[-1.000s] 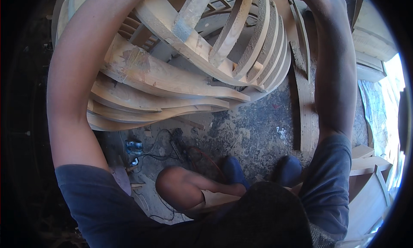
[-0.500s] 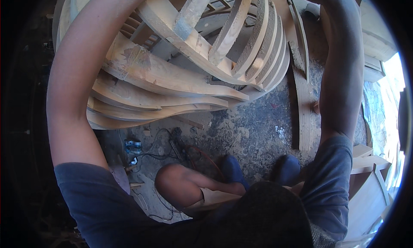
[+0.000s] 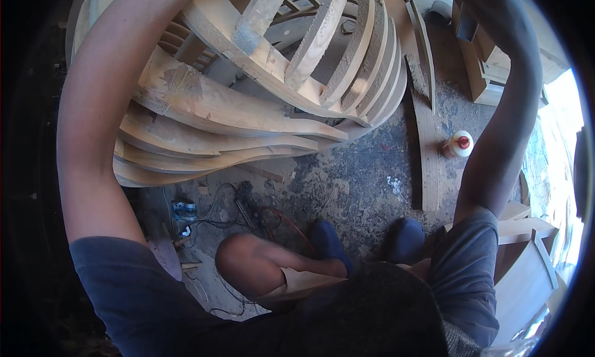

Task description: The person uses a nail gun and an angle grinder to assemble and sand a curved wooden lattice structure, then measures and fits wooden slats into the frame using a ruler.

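Note:
Both my arms reach up past the top edge of the head view, and neither hand shows. My left forearm (image 3: 118, 59) passes over the left side of a large curved wooden frame (image 3: 211, 100), whose ribs and slats are of pale, sanded timber. My right arm (image 3: 505, 109) bends at the upper right, beside wooden box-like pieces. What either hand holds or touches is out of sight. Curved slats of the frame stand apart from each other, several with rough, dusty faces.
A long board (image 3: 429, 165) lies on the stained floor right of the frame, with a white bottle with a red cap (image 3: 458, 145) next to it. Cables and a blue power tool (image 3: 184, 211) lie at lower left. Wooden panels (image 3: 527, 276) stand at lower right.
My right arm has swung outward to the right, uncovering the bottle and the wooden boxes. The whole view has shifted slightly, so the frame sits a little further left.

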Tool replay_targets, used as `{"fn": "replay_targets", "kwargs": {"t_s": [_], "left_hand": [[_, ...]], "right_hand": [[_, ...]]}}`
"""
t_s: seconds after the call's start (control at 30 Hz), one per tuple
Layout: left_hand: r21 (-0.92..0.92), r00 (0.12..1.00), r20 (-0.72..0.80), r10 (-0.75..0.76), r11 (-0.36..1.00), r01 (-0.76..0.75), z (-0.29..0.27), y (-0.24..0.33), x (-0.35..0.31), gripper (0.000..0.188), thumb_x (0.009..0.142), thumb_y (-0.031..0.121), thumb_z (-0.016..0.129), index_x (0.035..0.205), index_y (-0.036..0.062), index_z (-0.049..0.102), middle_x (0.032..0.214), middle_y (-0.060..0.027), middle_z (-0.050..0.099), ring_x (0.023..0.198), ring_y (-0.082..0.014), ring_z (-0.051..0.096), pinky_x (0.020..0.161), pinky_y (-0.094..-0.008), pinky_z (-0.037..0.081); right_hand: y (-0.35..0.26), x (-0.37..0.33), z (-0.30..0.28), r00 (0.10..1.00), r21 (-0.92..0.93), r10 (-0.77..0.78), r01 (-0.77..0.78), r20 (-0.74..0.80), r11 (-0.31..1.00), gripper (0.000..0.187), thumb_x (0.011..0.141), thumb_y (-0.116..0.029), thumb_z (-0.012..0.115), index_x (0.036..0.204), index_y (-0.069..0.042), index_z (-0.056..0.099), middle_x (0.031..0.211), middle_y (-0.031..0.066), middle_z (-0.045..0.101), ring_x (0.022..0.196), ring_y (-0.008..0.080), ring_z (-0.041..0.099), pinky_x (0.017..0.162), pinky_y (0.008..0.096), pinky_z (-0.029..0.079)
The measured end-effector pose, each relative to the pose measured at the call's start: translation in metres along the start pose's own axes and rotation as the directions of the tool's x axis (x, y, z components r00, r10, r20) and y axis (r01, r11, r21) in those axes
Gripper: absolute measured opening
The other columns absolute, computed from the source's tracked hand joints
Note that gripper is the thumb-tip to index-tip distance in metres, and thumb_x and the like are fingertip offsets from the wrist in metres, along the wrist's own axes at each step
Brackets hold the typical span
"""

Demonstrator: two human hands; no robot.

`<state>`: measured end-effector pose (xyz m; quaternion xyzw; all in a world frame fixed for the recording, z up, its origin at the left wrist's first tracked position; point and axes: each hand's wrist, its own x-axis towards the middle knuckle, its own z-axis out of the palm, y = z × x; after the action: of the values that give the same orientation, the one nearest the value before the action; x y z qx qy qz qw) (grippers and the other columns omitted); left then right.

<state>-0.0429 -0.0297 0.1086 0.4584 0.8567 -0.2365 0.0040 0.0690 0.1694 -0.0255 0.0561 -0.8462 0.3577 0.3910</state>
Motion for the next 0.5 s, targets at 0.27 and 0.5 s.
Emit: {"fn": "replay_targets", "kwargs": {"t_s": [0.27,0.5], "left_hand": [[0.028,0.999,-0.005,-0.042,0.999,0.042,-0.001,0.003,0.001,0.036,0.082,0.031,0.079,0.109,0.0073,0.077,0.103,-0.0185,0.075,0.100,-0.0357,0.071,0.089,-0.0446,0.055],[0.111,1.000,-0.023,-0.013,0.994,0.016,0.003,0.003,-0.004,0.040,0.085,0.033,0.078,0.115,0.0086,0.075,0.106,-0.0192,0.075,0.104,-0.0372,0.070,0.092,-0.0454,0.054]], "right_hand": [[0.077,0.005,0.027,0.976,0.639,0.064,-0.185,0.209,0.746,0.013,0.095,-0.002,0.069,0.100,-0.001,0.057,0.085,0.0045,0.063,0.081,0.0137,0.063,0.074,0.0279,0.052],[0.027,0.022,0.038,0.990,0.539,-0.022,-0.057,0.139,0.840,0.013,0.093,0.000,0.069,0.095,-0.002,0.056,0.083,0.0024,0.058,0.075,0.0115,0.057,0.069,0.0273,0.047]]}}
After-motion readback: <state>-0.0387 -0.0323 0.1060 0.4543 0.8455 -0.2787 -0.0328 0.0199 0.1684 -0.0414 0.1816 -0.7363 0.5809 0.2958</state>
